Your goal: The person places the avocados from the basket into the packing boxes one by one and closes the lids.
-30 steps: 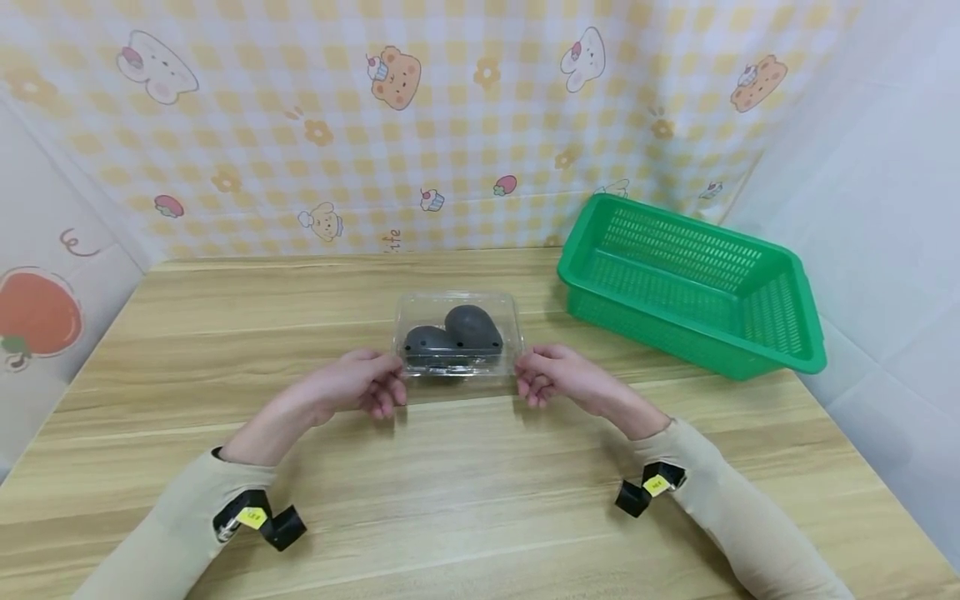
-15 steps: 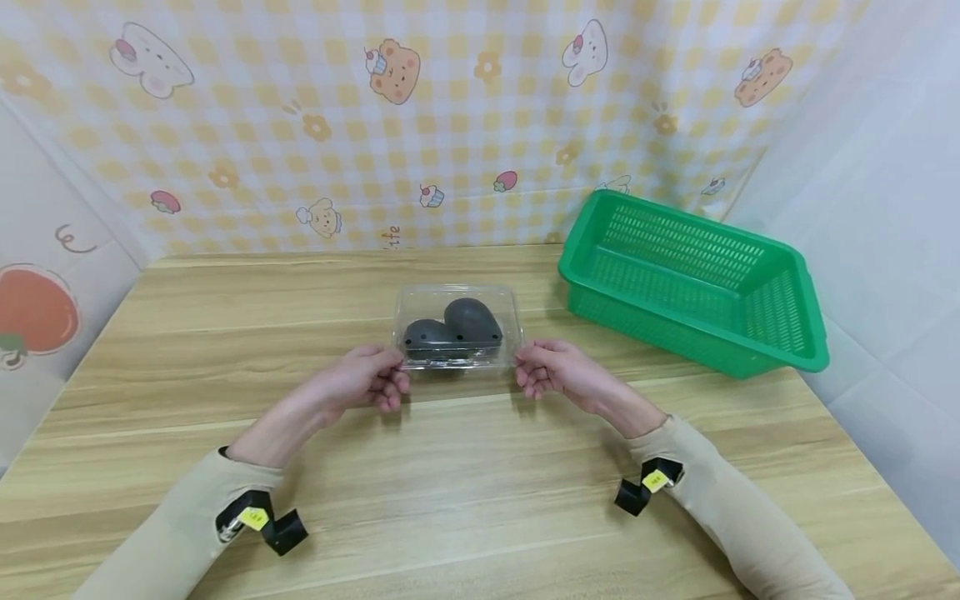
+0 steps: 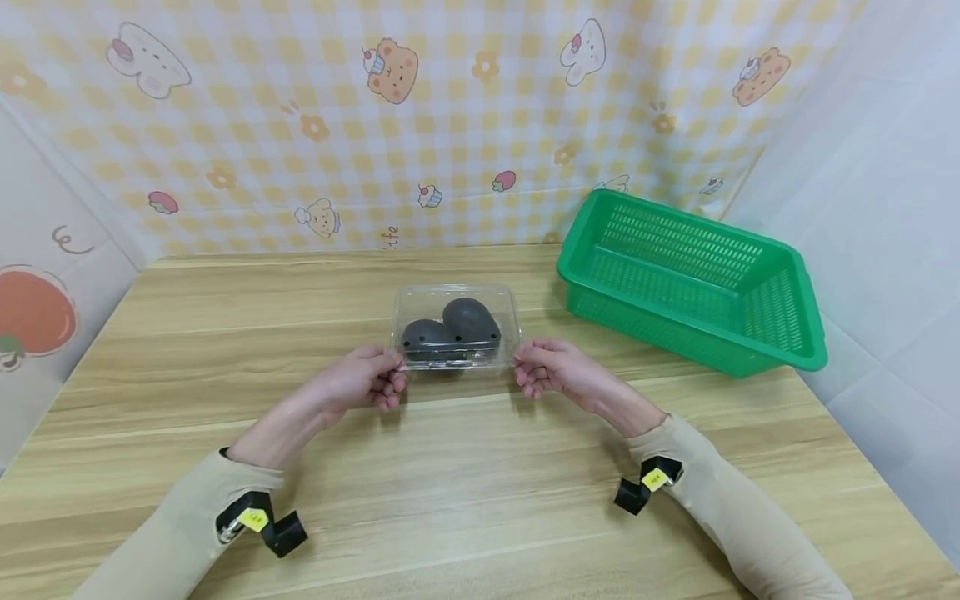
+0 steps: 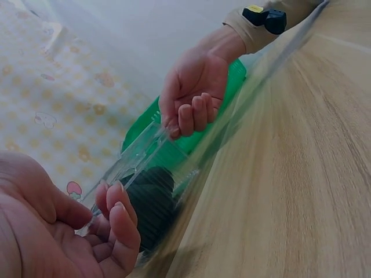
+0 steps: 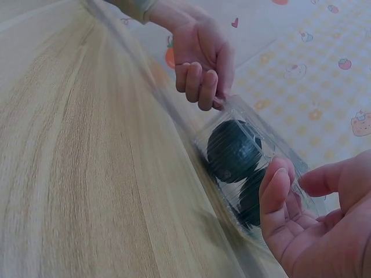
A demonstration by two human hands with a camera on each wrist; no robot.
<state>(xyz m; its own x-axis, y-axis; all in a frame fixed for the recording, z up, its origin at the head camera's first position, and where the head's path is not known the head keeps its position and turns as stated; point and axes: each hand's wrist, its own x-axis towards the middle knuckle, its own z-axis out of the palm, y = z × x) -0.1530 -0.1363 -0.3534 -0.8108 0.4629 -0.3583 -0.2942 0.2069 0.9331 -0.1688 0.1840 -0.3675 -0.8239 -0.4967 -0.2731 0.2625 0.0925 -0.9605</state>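
A clear plastic clamshell box (image 3: 420, 298) sits on the table with its lid down. Through it show two dark, smooth, egg-shaped fruits (image 3: 471, 321) that look like avocados, lying side by side. My left hand (image 3: 365, 379) pinches the box's front left corner between thumb and forefinger, the other fingers curled below. At the front right corner my right hand (image 3: 553, 367) does the same with thumb and fingertips. In the right wrist view, the nearer hand's thumb and fingers meet the clear edge, and the dark green fruits (image 5: 235, 150) show through the side wall.
To the right of the box stands a green plastic basket (image 3: 660, 329) with slotted sides, nothing visible inside. Behind the wooden table (image 3: 465, 483) hangs a yellow checked cloth (image 3: 465, 100); a pale wall (image 3: 900, 250) rises on the right.
The box and both hands sit slightly higher in the head view than one second ago, where the whole scene has shifted a little. Both hands keep their hold on the corners.
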